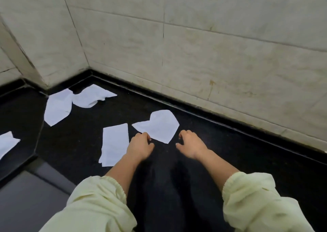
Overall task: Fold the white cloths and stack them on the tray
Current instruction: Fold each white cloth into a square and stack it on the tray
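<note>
Several white cloths lie scattered on a black stone counter (230,154). The nearest cloth (157,125) is crumpled and lies flat just ahead of both hands. My left hand (140,146) touches its near left edge with bent fingertips and lifts none of it. My right hand (190,145) hovers just right of the cloth's near corner, fingers loosely curled and holding nothing. A partly folded cloth (115,144) lies left of my left hand. No tray is clearly in view.
Two more cloths (57,107) (92,96) lie near the back left corner, another (7,143) at the left edge. Tiled walls (212,54) close off the back and left. A grey flat surface (26,200) sits lower at the front left.
</note>
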Demonstrator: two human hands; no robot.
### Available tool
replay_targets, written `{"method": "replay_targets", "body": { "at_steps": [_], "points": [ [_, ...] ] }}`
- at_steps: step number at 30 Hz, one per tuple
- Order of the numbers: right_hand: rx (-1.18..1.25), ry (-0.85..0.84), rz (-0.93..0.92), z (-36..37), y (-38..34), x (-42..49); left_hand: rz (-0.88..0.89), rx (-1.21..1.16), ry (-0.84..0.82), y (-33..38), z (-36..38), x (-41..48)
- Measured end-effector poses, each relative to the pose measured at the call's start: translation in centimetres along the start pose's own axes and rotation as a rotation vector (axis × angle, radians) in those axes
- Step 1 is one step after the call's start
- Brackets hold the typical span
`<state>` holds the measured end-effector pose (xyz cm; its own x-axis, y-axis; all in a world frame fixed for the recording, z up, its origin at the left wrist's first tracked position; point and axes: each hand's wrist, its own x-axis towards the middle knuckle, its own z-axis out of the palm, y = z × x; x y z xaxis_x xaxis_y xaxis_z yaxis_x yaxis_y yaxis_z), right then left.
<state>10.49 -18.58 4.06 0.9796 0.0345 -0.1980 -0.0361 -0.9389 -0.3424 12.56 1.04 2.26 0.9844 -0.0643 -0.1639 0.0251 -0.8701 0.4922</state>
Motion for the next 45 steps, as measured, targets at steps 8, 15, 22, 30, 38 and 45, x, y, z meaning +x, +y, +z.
{"method": "replay_targets", "body": {
  "at_steps": [8, 15, 22, 30, 38, 45],
  "points": [
    [0.007, -0.093, 0.053, 4.8, -1.1, 5.6, -0.079, 0.061, -0.083, -4.7, 0.7, 6.4],
    [-0.089, -0.072, 0.089, 7.4, -2.3, 8.6, 0.212, 0.229, -0.148, -6.6, 1.7, 11.2],
    [-0.319, -0.088, 0.071, 8.2, -3.8, 10.2, 0.478, 0.454, -0.256, -7.3, 2.3, 14.6],
    [-0.22, -0.1, 0.117, 7.2, -4.3, 11.4, 0.489, 0.444, -0.263, -7.3, 2.1, 15.9],
    [0.36, 0.056, 0.254, 3.8, -2.8, 9.9, 0.44, 0.299, -0.186, -7.6, 2.0, 15.8],
    [0.693, 0.327, 0.402, 0.0, -1.8, 8.7, 0.406, -0.065, -0.055, -6.2, -1.2, 16.1]
  ]
}}
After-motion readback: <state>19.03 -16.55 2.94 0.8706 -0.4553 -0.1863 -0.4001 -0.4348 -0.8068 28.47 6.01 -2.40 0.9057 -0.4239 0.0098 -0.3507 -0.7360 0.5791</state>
